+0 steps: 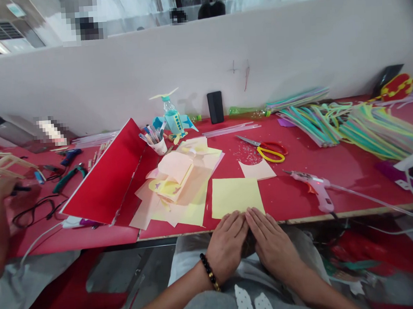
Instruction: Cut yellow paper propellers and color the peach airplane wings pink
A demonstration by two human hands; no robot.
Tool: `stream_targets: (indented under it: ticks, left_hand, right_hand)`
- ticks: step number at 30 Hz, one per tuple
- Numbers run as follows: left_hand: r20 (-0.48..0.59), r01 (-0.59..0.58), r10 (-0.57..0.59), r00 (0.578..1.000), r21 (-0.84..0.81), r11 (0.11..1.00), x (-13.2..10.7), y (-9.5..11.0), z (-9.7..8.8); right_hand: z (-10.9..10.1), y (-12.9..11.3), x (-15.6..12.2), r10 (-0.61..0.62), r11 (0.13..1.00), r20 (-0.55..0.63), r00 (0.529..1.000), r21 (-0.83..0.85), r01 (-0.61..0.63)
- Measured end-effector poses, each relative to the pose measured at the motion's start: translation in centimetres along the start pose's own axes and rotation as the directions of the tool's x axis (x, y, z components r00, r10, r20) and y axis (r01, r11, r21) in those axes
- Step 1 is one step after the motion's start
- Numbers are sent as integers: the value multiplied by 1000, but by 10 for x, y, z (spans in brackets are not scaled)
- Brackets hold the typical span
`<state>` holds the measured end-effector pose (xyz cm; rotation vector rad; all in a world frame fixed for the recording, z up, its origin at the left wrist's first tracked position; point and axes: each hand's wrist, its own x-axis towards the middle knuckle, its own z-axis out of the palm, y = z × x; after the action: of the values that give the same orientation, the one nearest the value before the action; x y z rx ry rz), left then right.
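Observation:
My left hand (228, 246) and my right hand (273, 243) lie side by side at the near edge of the red table (333, 165), fingers stretched out flat and together. Their fingertips rest on the near edge of a square yellow sheet (235, 194). Neither hand grips anything. A beaded bracelet (210, 271) circles my left wrist. Both palms hang over my lap, below the table's edge.
A heap of pink and yellow paper (180, 184), a propped red board (106, 179), a cup of pens (156, 141), scissors (267, 150), a pink glue gun (315, 187) with cord and bundles of coloured straws (358, 126) lie around. Another person's hand (0, 209) works at far left.

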<state>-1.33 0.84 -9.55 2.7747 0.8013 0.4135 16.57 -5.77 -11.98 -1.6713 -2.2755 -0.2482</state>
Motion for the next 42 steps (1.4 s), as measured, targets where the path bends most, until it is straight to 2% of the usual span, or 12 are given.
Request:
stream_targets:
  ticks: [4,7,15,23,27,30,31,32,33,34,38,42]
  left_hand:
    - [35,3,-3,999,25,1000,-4,-5,-5]
    - [20,17,-18,1000,47,999,-11,-11,-8]
    - [-9,136,-136,991,122,983,-38,-28,-24]
    - [-32,155,-152,988,124,980,-42,-29,-29]
    - [-76,161,-155,985,85,983,-38,-27,-31]
    - [-79,191,-188,979,24,981,-23,-28,-39]
    - [-67,206,-205,976,3,979,-16,-29,-42]
    - [-45,217,-217,975,-10,976,-9,-30,-45]
    - [-43,236,-236,971,-7,972,-3,-31,-47]
    - [-27,250,-250,968,5,968,3,-32,-50]
    - [60,301,-303,951,38,953,17,-32,-56]
    - [105,359,-354,929,-40,932,21,-30,-60]
  right_hand:
    - [-5,8,-1,16,1000,-22,1000,-3,-16]
    - [-8,10,0,25,1000,-15,1000,0,-25]
    - [-12,11,3,22,1000,-7,1000,13,-22]
    - [-22,20,-8,52,998,21,998,-40,-51]
    - [-36,41,-9,31,999,-1,1000,-41,-31]
    - [-54,79,25,132,990,-57,990,55,-129]
    - [-59,94,44,213,976,-33,977,62,-210]
    - [-64,110,65,314,948,54,948,34,-316]
    - [-67,126,88,424,904,179,888,-23,-427]
    - [-68,142,110,471,880,229,852,-53,-472]
    - [-57,187,178,551,826,393,736,-128,-550]
    - [-38,205,202,600,786,472,645,-200,-585]
